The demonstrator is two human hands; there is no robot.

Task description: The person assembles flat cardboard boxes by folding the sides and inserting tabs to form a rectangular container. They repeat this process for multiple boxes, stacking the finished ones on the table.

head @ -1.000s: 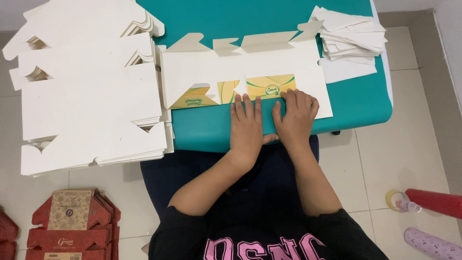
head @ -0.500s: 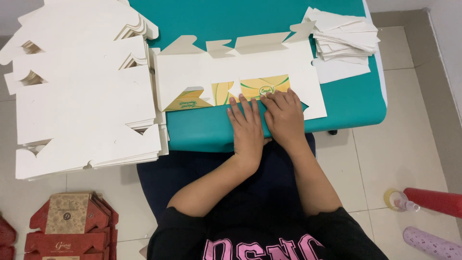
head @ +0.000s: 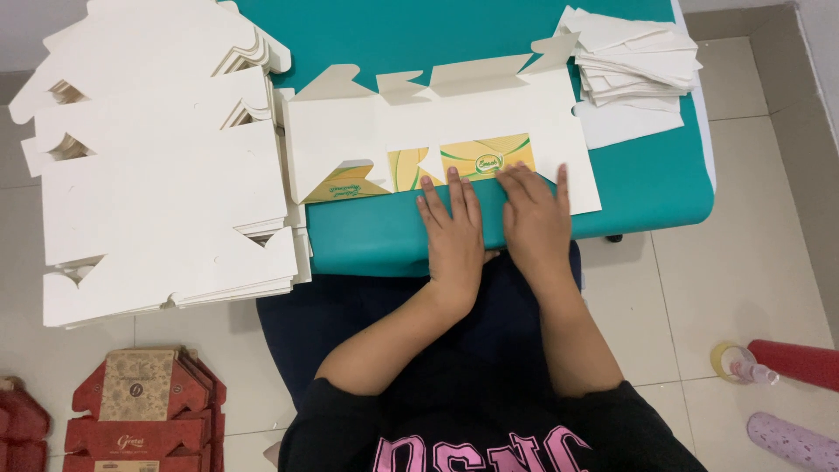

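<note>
Hands, left point(head: 454, 229) and right point(head: 535, 214), press flat with fingers extended, gripping nothing, pinning the cardboard sheet point(head: 437, 135) on the table point(head: 647, 175).

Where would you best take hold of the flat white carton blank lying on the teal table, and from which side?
Grip the carton blank at its near long edge, coming from the person's side: that edge faces the table front, where both hands' fingers already rest.

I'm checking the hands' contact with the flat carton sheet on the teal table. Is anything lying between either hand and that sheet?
Nothing visible does. The left hand and right hand both lie flat at the near edge of the unfolded white cardboard carton blank, fingertips directly on it. The tall stack of white carton blanks sits off to the left.
</note>
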